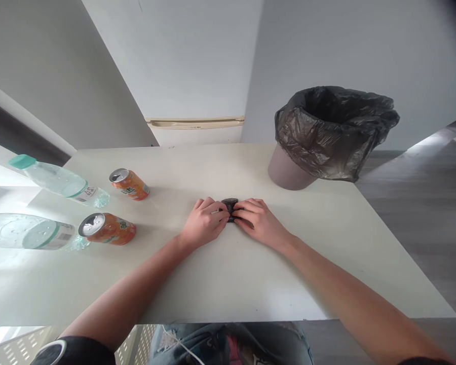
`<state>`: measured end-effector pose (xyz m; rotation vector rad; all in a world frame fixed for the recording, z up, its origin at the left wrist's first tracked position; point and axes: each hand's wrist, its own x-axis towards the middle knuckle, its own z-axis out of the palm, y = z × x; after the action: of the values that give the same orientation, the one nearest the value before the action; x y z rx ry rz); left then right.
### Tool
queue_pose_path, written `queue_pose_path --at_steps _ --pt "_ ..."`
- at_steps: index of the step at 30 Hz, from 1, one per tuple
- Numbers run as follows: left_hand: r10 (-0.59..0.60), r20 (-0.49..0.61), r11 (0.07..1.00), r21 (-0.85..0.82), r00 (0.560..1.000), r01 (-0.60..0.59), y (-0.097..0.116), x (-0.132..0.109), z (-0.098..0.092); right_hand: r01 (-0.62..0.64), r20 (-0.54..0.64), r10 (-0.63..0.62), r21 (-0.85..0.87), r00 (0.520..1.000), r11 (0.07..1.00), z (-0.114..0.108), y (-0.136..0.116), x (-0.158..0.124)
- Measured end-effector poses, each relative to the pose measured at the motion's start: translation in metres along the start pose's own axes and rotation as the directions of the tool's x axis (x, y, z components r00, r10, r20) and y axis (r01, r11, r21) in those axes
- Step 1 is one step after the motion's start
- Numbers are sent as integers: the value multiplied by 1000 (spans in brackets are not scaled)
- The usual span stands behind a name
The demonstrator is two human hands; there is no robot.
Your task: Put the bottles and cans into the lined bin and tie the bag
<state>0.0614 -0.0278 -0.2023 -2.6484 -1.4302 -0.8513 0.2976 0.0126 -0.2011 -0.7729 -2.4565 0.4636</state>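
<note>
A small black bundle (230, 203), like folded or rolled plastic, lies on the white table (228, 274) between my hands. My left hand (203, 221) pinches its left side with the fingertips. From the other side my right hand (261, 223) grips it, fingers bent and pressed together. The fingers cover much of the bundle, so its exact kind is hard to make out. Both wrists stay low over the tabletop.
A bin (289, 170) lined with a black bag (323, 144) stands at the back right. On the left are two orange drink cans, one farther back (135, 185) and one nearer (114, 230), beside two clear plastic bottles, one green-capped (59, 178), the other nearer (23, 230).
</note>
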Motion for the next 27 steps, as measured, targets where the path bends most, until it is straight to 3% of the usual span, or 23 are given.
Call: queue_pose_path --at_steps 5,13,18,23,27 --pt "-36 68 999 -24 997 38 -2 0 3 -7 15 7 4 1000 1000 2 -2 1" --pt "-125 74 990 -62 989 130 -2 1 3 -52 38 52 3 998 999 5 0 -1" --pt "-150 -21 981 -125 988 146 0 3 -1 -21 2 21 -54 1000 998 1 -2 -2" --pt "-267 -178 948 -223 947 226 -10 4 -5 -5 -85 -1 -78 996 997 -1 -7 -3" --pt "-299 -228 927 -300 927 225 -21 4 -3 50 6 -50 -99 999 994 4 -9 0"
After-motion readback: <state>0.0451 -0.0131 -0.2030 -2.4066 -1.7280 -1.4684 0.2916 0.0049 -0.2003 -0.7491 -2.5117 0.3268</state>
